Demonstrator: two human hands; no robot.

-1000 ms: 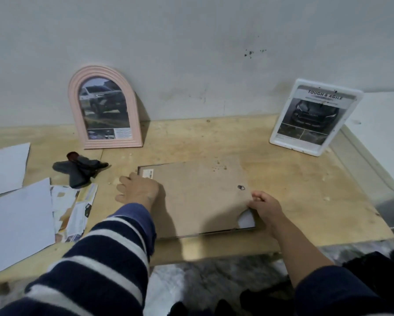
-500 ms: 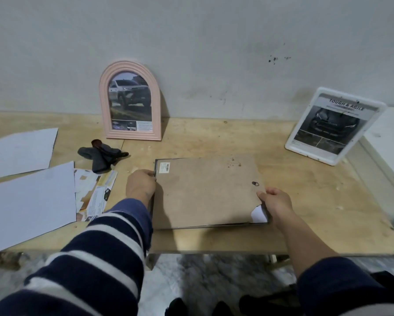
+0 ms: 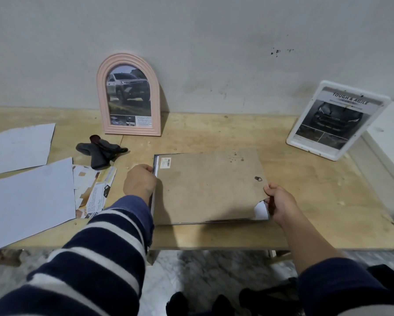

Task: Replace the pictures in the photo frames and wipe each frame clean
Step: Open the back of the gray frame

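Since the earlier frame nothing on the table has shifted; my left hand and right hand still grip the face-down frame at its side edges. Pink arched frame and white frame at the back edge hold pictures; this one remains, wiping too.

Navy sleeve with white stripes (left arm), plain navy sleeve pushed up, right forearm bare

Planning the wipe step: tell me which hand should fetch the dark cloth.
Left. The left hand grips the face-down frame at its left edge, on the same side as the dark cloth. The right hand holds the opposite edge and would likely have to cross over.
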